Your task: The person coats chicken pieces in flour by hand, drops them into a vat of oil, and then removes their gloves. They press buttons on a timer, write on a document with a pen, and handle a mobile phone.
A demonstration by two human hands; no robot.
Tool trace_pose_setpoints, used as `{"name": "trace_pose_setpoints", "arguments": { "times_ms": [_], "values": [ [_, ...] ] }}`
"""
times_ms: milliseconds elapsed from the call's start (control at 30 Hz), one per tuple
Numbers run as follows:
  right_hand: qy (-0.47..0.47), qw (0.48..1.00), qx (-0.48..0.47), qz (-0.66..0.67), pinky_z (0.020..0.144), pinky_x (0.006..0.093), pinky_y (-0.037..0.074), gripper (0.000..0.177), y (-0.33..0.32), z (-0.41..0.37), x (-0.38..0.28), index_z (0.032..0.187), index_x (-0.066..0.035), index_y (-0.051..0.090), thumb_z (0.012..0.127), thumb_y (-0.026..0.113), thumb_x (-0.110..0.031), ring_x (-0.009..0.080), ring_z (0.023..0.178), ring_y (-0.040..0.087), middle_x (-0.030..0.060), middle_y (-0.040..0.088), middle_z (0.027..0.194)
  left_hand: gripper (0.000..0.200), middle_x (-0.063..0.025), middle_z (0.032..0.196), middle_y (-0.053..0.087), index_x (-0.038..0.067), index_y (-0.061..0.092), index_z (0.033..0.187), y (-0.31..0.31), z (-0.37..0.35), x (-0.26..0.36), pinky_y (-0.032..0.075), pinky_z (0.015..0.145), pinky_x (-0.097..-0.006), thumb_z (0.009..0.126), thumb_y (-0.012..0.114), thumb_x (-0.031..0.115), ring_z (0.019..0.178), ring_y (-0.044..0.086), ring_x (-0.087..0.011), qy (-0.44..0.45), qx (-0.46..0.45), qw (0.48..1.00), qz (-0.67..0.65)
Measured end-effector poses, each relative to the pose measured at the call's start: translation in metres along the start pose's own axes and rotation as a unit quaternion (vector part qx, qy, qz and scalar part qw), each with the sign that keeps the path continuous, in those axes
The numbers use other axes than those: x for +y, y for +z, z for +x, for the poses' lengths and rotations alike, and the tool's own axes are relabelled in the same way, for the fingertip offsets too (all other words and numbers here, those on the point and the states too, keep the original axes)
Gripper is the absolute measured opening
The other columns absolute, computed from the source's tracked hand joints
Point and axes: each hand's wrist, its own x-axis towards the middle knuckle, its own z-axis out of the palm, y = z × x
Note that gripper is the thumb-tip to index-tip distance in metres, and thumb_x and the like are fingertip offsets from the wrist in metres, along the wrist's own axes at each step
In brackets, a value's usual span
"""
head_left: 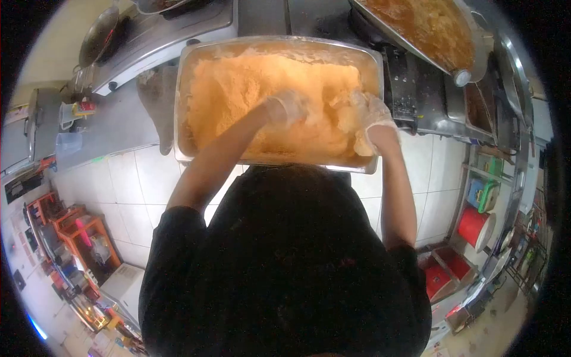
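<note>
A large rectangular metal tray (pixel 279 40) holds a deep bed of orange-tinted flour (pixel 238 83). My left hand (pixel 289 107), in a clear plastic glove, is down in the middle of the flour. It is smeared by motion, so its fingers and anything in them cannot be made out. At the tray's right side my right hand (pixel 377 113), also gloved and dusted with flour, is closed around a lumpy flour-coated piece (pixel 346 110). Another pale coated lump (pixel 361 144) lies just below that hand, against the tray's right wall. What is under the coating is hidden.
Behind the tray at the right stands a tilted metal pan (pixel 410 44) of brown liquid with pale foam. A stove top (pixel 172 38) and a wok (pixel 98 35) are at the left. White floor tiles (pixel 119 184) show below, and a red-and-white reel (pixel 476 229) stands at the right.
</note>
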Motion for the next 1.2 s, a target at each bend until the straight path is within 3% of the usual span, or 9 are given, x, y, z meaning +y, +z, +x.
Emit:
{"name": "trace_pose_setpoints", "arguments": {
  "times_ms": [233,333,433,500,600,800,933,1000,1200],
  "values": [
    [0.014,0.999,-0.028,-0.030,0.111,0.0447,0.040,0.065,-0.005,-0.001,-0.013,0.137,0.001,0.059,0.107,0.044,-0.055,0.0431,0.131,0.053,0.0287,0.059,0.137,0.038,-0.0068,0.133,0.069,0.016,0.067,0.133,0.002,0.010,-0.074,0.052,0.105,-0.0388,0.096,0.059,0.011,0.122,0.065,-0.0280,0.152,0.071,0.949,-0.268],
    [0.005,0.999,-0.022,-0.025,0.113,0.0441,0.038,0.068,-0.004,0.000,-0.015,0.138,0.002,0.057,0.107,0.042,-0.057,0.0423,0.134,0.050,0.0281,0.057,0.141,0.040,-0.0116,0.134,0.068,0.017,0.064,0.137,-0.004,0.011,-0.074,0.054,0.102,-0.0388,0.096,0.063,0.014,0.120,0.067,-0.0282,0.202,0.161,0.935,0.243],
    [0.031,0.999,-0.025,-0.028,0.115,0.0433,0.037,0.071,0.000,0.003,-0.009,0.138,0.003,0.057,0.106,0.042,-0.058,0.0420,0.136,0.048,0.0280,0.055,0.144,0.050,-0.0110,0.136,0.067,0.020,0.058,0.143,0.010,0.027,-0.096,0.051,0.106,-0.0414,0.095,0.068,0.029,0.125,0.064,-0.0301,0.063,0.231,0.921,-0.307],
    [-0.016,0.996,0.003,-0.089,0.114,0.0446,0.038,0.070,0.008,0.004,0.000,0.138,0.003,0.057,0.106,0.042,-0.057,0.0431,0.134,0.051,0.0291,0.057,0.142,0.045,-0.0128,0.141,0.064,0.016,0.067,0.136,-0.054,-0.024,-0.045,0.044,0.112,-0.0401,0.102,0.053,0.041,0.131,0.058,-0.0306,-0.182,0.257,0.948,-0.041],
    [-0.006,0.997,-0.040,-0.062,0.112,0.0461,0.040,0.068,0.000,0.001,-0.012,0.138,0.003,0.057,0.106,0.044,-0.056,0.0446,0.130,0.053,0.0297,0.059,0.138,0.052,-0.0134,0.141,0.064,0.016,0.065,0.137,-0.055,-0.053,-0.064,0.045,0.110,-0.0412,0.100,0.051,0.048,0.129,0.060,-0.0314,-0.199,0.364,0.883,0.218],
    [0.006,0.999,-0.028,-0.039,0.113,0.0460,0.040,0.066,0.004,0.000,-0.017,0.139,0.002,0.058,0.105,0.046,-0.054,0.0444,0.131,0.053,0.0296,0.059,0.139,0.073,-0.0153,0.149,0.057,0.018,0.050,0.152,-0.063,-0.054,-0.097,0.044,0.112,-0.0457,0.090,0.066,0.054,0.138,0.052,-0.0334,-0.256,0.102,0.950,0.150],
    [-0.062,0.997,-0.023,-0.052,0.115,0.0457,0.037,0.069,0.016,0.005,0.009,0.140,0.002,0.058,0.105,0.044,-0.056,0.0436,0.136,0.049,0.0281,0.057,0.143,0.077,-0.0134,0.149,0.057,0.017,0.051,0.152,-0.080,-0.078,-0.097,0.043,0.113,-0.0427,0.089,0.068,0.056,0.139,0.052,-0.0309,-0.285,0.079,0.908,0.296],
    [0.056,0.997,-0.046,-0.007,0.118,0.0451,0.034,0.070,0.000,-0.009,-0.024,0.142,0.001,0.057,0.105,0.043,-0.057,0.0432,0.140,0.046,0.0274,0.054,0.147,0.078,-0.0116,0.146,0.060,0.015,0.052,0.151,-0.045,-0.082,-0.173,0.044,0.113,-0.0393,0.088,0.069,0.058,0.137,0.054,-0.0297,-0.096,0.252,0.901,0.338],
    [0.012,0.998,-0.056,-0.013,0.116,0.0464,0.036,0.069,0.007,-0.006,-0.024,0.141,0.000,0.059,0.105,0.045,-0.057,0.0448,0.138,0.048,0.0311,0.054,0.145,0.069,-0.0144,0.143,0.061,0.013,0.055,0.149,-0.056,-0.091,-0.179,0.045,0.110,-0.0362,0.094,0.066,0.053,0.130,0.058,-0.0278,-0.177,0.078,0.977,0.088]
  ]
}}
